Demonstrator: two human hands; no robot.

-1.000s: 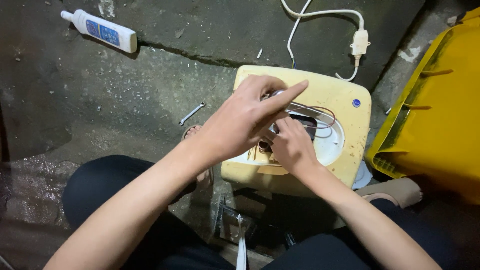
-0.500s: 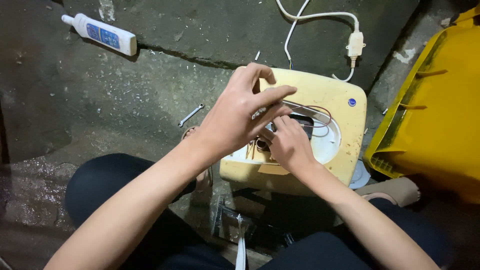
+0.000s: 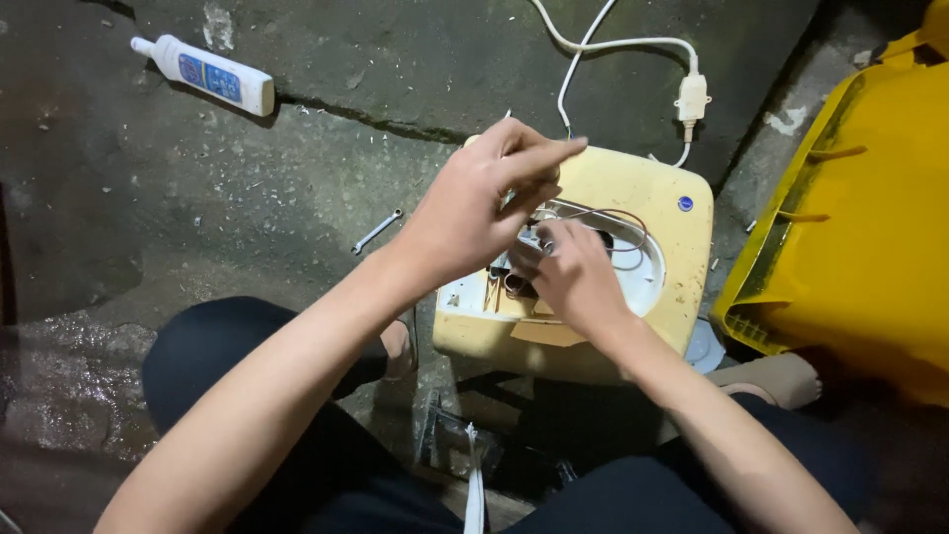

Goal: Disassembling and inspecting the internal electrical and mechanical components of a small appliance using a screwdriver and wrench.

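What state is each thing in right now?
Yellow appliance: opened, wires exposed in its round cavity.
Left hand: over the cavity, fingers extended.
Right hand: fingertips in the cavity.
White bottle: lying on its side.
Small wrench: flat on the floor.
White cord: loose on the floor.

Pale yellow appliance, white cord, yellow bin, white-and-blue bottle.

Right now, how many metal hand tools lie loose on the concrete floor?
1: a small wrench left of the yellowed appliance. Others may be hidden under the arms.
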